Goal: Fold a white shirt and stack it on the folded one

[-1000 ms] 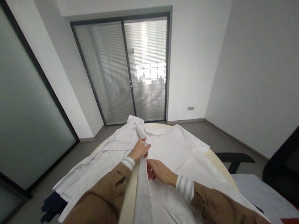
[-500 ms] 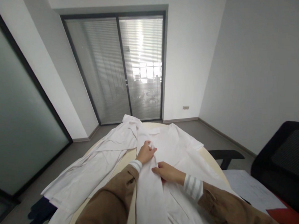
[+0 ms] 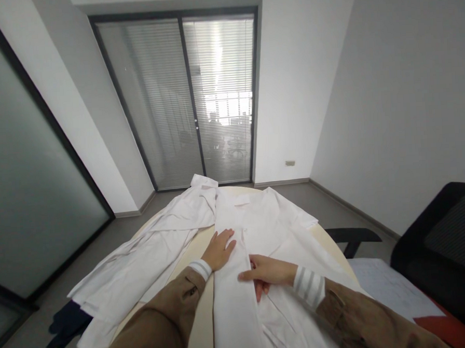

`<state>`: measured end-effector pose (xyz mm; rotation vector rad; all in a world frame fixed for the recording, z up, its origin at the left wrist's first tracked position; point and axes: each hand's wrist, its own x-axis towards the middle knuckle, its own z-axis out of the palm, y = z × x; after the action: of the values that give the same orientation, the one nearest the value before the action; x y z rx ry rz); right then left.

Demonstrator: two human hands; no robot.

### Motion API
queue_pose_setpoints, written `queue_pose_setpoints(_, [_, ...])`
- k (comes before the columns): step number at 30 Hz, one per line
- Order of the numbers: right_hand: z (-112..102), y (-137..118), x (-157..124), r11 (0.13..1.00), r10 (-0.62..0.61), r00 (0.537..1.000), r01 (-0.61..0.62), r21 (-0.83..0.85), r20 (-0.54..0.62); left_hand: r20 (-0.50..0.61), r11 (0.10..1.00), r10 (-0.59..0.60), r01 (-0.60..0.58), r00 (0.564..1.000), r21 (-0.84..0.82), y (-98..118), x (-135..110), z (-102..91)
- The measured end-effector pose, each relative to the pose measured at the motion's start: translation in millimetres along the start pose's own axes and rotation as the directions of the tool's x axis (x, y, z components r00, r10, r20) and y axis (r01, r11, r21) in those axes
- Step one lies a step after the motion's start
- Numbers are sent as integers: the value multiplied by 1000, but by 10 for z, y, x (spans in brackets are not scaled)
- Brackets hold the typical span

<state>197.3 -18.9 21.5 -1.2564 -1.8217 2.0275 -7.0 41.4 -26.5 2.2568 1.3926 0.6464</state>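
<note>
A long white garment, like a lab coat (image 3: 266,229), lies spread over a round, pale wooden table (image 3: 199,248). One front panel runs as a flat strip down the middle toward me. My left hand (image 3: 220,249) rests on this strip's left side, fingers stretched out on the cloth. Lower and to the right, my right hand (image 3: 271,272) pinches the strip's right edge, thumb on top and fingers partly beneath. Crumpled white cloth (image 3: 151,256) lies along the table's left side; whether it belongs to the same garment I cannot tell.
A black mesh chair (image 3: 450,235) stands at the right, its armrest close to the table. Papers (image 3: 390,285) and something red (image 3: 439,327) lie beside it. A dark blue item (image 3: 69,323) shows at lower left. Glass doors with blinds (image 3: 221,102) are ahead.
My left hand has let go of the cloth it pinched near the strip's upper right edge and moved left and down, flattening out. My right hand stays on the edge, slightly lower.
</note>
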Motion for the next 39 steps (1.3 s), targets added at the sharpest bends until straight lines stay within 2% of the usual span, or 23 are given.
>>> queue_pose_setpoints(3, [-4,-39,-117,999,-19,994,24,-40,112,-25,1000,-24,24,999,11,2,-15,2])
queue_pose_setpoints(7, [-51,-91,-219,995,-22,994,12,96,103,-55,1000,-26,26,998,-6,14,-30,-16])
queue_pose_setpoints(9, [-58,-106,-265,990,13,992,-31,139,128,-60,1000,-23,23,998,-6,18,-41,-13])
queue_pose_setpoints(13, [9,-77,-319,989,135,935,-145,4,329,-76,999,-7,9,997,32,-4,-48,17])
queue_pose_setpoints(15, [43,-33,-313,987,159,904,-148,-61,396,-147,999,6,1,989,50,-41,-37,24])
queue_pose_setpoints(17, [39,12,-295,988,157,882,-136,-79,444,-275,997,-9,31,962,76,-92,-24,18])
queue_pose_setpoints(20, [-35,47,-283,991,132,908,-121,-53,398,-408,987,-71,124,910,104,-173,-16,-2])
queue_pose_setpoints(23, [-97,35,-307,982,183,934,-160,-97,308,-412,982,-97,155,906,108,-226,-20,-2])
queue_pose_setpoints(25, [-83,28,-318,985,170,932,-149,-91,320,-408,980,-105,163,907,111,-232,-22,5])
queue_pose_setpoints(27, [-22,41,-297,998,59,933,-66,10,355,-424,980,-101,164,900,115,-201,-28,-3])
queue_pose_setpoints(29, [66,69,-239,992,-72,933,29,124,353,-444,989,-57,111,894,98,-120,-56,-41])
queue_pose_setpoints(32, [191,84,-127,971,-180,944,125,203,278,-359,996,86,-91,929,3,86,-173,-145])
queue_pose_setpoints(34, [254,42,-83,964,-234,936,187,190,264,-188,975,187,-205,964,-80,232,-295,-222])
queue_pose_setpoints(36, [306,-32,-80,949,-316,910,302,92,270,-43,955,282,-284,959,-79,338,-424,-292])
queue_pose_setpoints(39, [392,-111,-111,831,-465,855,511,-220,230,21,951,309,-309,951,27,400,-591,-385])
